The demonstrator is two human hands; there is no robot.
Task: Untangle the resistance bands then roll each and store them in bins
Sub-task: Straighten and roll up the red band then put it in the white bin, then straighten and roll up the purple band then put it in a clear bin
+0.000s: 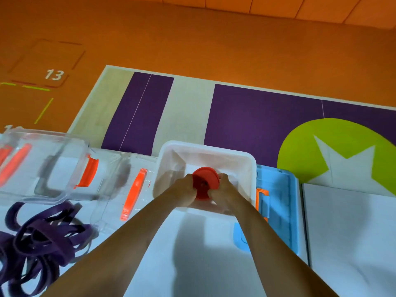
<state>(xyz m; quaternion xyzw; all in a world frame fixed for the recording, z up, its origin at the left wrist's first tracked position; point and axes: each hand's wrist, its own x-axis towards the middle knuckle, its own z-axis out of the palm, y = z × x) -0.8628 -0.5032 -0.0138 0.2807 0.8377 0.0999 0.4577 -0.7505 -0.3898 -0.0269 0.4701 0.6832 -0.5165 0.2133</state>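
A red resistance band, rolled into a tight coil, is held between my left hand and my right hand. Both hands hold it inside the white bin, just above its floor. A heap of purple resistance bands lies tangled at the lower left on the white surface. A clear bin with an orange latch stands at the left, with dark shapes blurred inside it.
A clear lid with an orange latch lies between the clear bin and the white bin. A blue lid lies to the right of the white bin. The white surface rests on an orange floor with a purple and green mat.
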